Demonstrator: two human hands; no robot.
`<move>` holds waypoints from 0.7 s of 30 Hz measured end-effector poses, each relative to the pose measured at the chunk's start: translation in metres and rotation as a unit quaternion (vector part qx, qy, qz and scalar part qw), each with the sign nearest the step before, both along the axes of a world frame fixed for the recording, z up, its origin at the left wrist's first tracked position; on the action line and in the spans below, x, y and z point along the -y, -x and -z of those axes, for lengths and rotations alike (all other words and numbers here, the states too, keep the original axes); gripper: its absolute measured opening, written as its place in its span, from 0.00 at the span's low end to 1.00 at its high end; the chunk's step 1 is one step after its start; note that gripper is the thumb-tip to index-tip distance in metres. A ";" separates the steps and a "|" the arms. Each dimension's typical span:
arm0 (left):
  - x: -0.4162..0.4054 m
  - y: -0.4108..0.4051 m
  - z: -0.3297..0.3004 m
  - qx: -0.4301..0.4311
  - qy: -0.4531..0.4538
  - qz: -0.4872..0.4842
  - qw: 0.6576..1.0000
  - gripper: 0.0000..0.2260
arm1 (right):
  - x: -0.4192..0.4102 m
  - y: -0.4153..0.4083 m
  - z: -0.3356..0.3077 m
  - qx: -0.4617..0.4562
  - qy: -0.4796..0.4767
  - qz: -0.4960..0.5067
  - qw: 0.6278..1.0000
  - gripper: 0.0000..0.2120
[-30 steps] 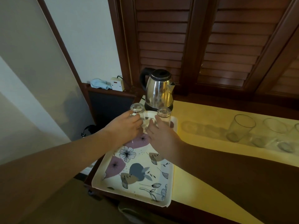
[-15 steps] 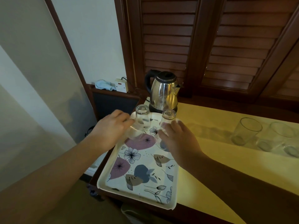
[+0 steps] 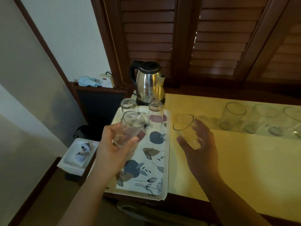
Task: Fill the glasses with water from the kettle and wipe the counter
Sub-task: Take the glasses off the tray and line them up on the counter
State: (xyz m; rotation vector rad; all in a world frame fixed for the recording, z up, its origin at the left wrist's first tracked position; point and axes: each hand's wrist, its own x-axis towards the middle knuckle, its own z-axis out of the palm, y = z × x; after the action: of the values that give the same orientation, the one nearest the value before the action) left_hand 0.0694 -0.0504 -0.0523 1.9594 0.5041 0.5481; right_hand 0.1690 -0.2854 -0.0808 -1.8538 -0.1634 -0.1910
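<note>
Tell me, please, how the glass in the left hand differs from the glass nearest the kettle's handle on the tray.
The glass in the left hand is lifted above the tray and tilted, mouth up; the glass nearest the kettle's handle stands on the tray upside down. The left hand grips the first; nothing touches the second. Both are clear and look empty.

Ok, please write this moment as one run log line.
left hand: holds clear drinking glass | right hand: holds second clear glass | steel kettle: untouched
</note>
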 end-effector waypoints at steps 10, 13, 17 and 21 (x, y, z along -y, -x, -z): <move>0.111 -0.047 0.004 0.010 0.150 0.081 0.985 0.17 | 0.087 -0.015 -0.014 -0.114 -0.215 -0.018 0.970 0.33; 0.148 -0.067 0.007 0.001 0.174 0.090 0.981 0.15 | 0.122 -0.024 -0.013 -0.113 -0.224 -0.018 0.968 0.33; 0.204 -0.091 0.010 -0.008 0.200 0.141 0.970 0.19 | 0.174 -0.036 -0.012 -0.117 -0.220 -0.024 0.968 0.35; 0.258 -0.113 0.011 -0.025 0.199 0.160 0.967 0.26 | 0.231 -0.053 -0.007 -0.105 -0.210 -0.004 0.972 0.33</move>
State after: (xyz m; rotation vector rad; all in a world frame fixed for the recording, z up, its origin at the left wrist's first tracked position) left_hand 0.1821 -0.3086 -0.0638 1.6257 0.2908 0.1751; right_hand 0.2216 -0.5161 -0.0738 -1.4385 0.0175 -0.0184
